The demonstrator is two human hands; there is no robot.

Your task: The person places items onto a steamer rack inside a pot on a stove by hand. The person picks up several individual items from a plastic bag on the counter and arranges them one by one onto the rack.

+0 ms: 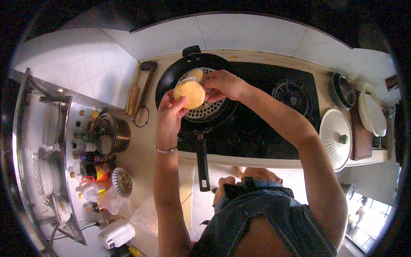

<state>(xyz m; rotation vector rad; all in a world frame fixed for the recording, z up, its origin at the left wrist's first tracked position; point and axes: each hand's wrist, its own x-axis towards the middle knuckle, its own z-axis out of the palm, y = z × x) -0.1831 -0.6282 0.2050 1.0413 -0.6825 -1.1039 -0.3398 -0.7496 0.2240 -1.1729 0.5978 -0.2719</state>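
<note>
My left hand holds a flat, round yellow cake or bun by its edge, with the thumb on top. My right hand is just right of it, fingers bent close to its edge; whether they touch it or hold something is hard to tell. Both hands are above a black wok on the stove, which holds a perforated metal steaming rack. Another yellow piece shows behind the cake, over the rack, with something white beside it. The wok's long black handle points towards me.
A free burner is at the right of the black hob. A ribbed white lid lies farther right. At left are a metal pot, bottles, a striped bowl, a white kettle and a dish rack.
</note>
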